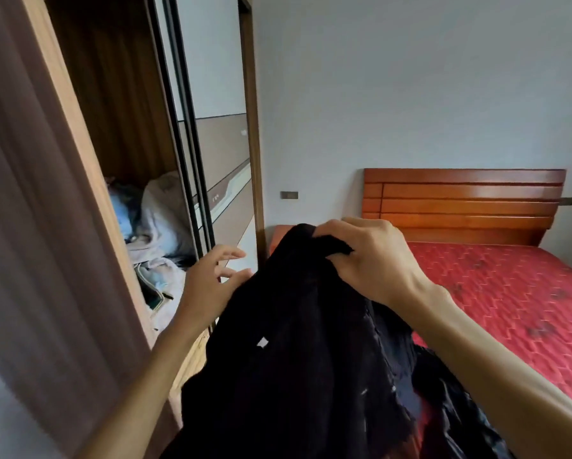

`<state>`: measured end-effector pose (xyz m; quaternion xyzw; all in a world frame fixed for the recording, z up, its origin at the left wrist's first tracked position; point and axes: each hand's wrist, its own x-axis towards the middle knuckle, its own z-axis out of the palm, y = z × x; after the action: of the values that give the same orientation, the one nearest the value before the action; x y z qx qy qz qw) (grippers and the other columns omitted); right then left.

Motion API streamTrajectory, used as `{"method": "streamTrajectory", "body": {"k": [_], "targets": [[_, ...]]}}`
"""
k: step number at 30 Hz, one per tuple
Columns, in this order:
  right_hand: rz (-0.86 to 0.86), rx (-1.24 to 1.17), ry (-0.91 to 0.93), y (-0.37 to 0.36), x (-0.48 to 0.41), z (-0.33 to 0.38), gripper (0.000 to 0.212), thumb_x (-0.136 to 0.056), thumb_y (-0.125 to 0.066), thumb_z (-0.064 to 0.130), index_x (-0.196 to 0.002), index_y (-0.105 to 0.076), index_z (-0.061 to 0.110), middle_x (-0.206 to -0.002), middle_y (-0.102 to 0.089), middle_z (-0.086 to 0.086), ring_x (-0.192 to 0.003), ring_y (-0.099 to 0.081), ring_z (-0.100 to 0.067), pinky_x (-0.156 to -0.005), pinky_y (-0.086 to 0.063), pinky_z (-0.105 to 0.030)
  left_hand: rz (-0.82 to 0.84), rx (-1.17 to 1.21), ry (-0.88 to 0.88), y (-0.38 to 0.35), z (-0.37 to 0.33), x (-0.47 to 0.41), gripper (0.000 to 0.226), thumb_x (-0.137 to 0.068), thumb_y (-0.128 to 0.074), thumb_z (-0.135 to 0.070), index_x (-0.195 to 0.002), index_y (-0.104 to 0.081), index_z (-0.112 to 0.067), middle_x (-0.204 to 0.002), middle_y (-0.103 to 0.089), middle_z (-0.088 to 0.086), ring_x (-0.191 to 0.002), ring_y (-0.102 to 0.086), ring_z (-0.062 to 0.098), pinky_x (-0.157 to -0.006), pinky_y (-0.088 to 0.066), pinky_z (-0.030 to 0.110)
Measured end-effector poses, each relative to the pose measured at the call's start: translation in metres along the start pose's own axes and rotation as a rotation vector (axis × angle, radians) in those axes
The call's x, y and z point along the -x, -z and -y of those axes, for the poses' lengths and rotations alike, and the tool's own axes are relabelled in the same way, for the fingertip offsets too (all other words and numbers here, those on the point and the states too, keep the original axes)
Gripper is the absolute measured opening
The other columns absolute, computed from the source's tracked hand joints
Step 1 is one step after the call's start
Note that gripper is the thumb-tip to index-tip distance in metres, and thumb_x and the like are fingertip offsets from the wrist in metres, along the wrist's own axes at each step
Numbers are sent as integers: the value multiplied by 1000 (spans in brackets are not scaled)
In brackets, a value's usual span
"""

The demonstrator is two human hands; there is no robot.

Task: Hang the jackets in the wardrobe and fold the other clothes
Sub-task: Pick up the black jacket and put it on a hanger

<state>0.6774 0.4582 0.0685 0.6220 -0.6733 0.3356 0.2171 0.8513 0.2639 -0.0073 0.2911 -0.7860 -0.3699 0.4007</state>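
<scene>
A black garment [294,342] hangs in front of me, bunched at its top edge. My right hand [370,260] grips that top edge from above, fingers curled round the fabric. My left hand [211,279] is beside the garment's left side with fingers spread and loose, holding nothing. The open wardrobe [112,134] stands to the left. A heap of pale and blue clothes [158,233] lies on its shelf. Whether the black garment is a jacket I cannot tell.
The wardrobe's brown door panel [29,226] fills the left foreground, and a dark sliding-door frame [188,160] runs beside the opening. To the right is a bed with a red patterned mattress [509,293] and a wooden headboard [460,203]. A grey wall is behind.
</scene>
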Motion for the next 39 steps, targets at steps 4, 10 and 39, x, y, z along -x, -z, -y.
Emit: {"method": "streamTrajectory", "body": {"k": [4, 10, 39], "targets": [[-79, -52, -82, -39, -34, 9, 25, -78, -62, 18, -101, -74, 21, -86, -76, 3, -77, -70, -25, -65, -58, -41, -485, -61, -228, 7, 15, 41, 17, -89, -67, 0, -94, -66, -17, -94, -65, -9, -86, -65, 10, -76, -57, 25], [-102, -169, -38, -75, -77, 10, 20, -80, -72, 13, -98, -76, 21, -85, -76, 3, -79, -70, -21, -70, -58, -40, -171, -301, -158, -12, 65, 54, 48, -86, -73, -28, -131, -57, -22, -122, -57, -14, -116, -56, 3, -100, -46, 17], [-173, -218, 408, -223, -307, -224, 26, -75, -56, 25, -89, -78, 22, -75, -70, 0, -68, -68, -31, -51, -52, -35, -306, -743, -34, 7, 161, -146, 54, -91, -62, 3, -129, -51, -34, -106, -68, -1, -108, -65, 23, -90, -53, 35]]}}
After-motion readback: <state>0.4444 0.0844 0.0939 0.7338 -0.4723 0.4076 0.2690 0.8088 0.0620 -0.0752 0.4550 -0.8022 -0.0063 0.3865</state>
